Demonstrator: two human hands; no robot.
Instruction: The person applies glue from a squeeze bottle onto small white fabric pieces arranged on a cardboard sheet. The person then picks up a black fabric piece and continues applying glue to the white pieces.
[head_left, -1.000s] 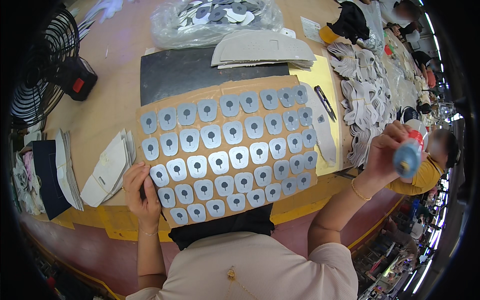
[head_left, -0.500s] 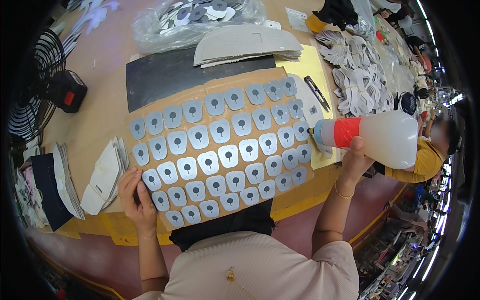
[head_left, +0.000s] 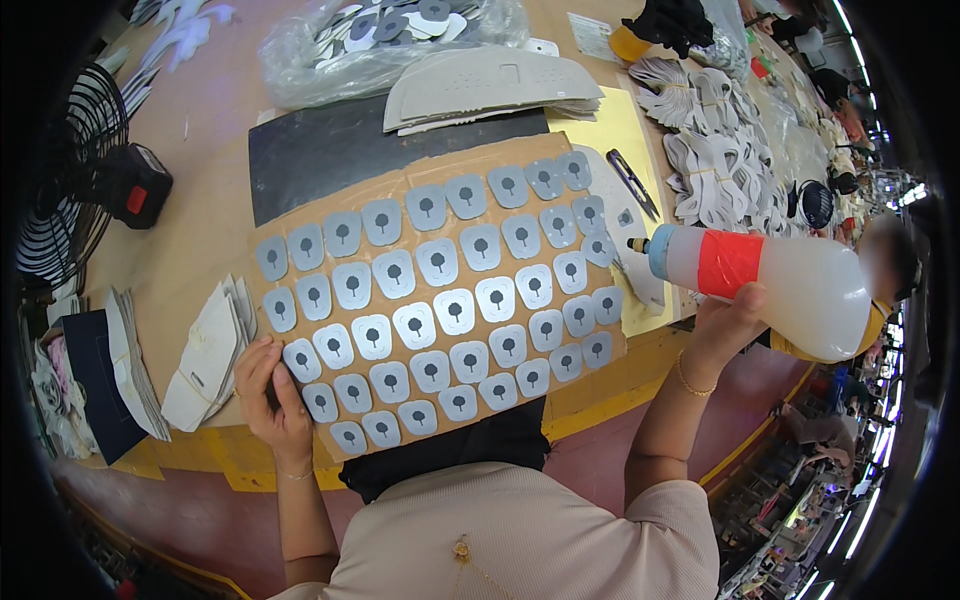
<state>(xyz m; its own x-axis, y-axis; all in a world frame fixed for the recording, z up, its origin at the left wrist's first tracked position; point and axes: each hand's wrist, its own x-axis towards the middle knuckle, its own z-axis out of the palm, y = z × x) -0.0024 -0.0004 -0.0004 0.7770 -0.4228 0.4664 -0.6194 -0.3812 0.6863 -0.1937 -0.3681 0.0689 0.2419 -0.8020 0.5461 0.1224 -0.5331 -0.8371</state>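
Note:
My right hand is wrapped round a translucent squeeze bottle with a red band and a blue collar. The bottle lies almost level, its dark nozzle tip just right of the board, apart from the patches. On a brown cardboard sheet lie rows of silvery-grey patches, each with a dark tree-like mark. Some patches at the upper right carry small whitish dots. One patch at the right edge sits tilted against the one above. My left hand grips the sheet's left edge, thumb along the side.
Behind the sheet are a black board, stacked grey curved panels and a plastic bag of cut pieces. Thread snips lie at the right, near bundled grey pieces. A black fan stands left; a person is at far right.
My right hand has drawn the bottle to the right and nearer me, its nozzle leaving the edge patch. That patch has shifted up and tilted. My left hand stays put.

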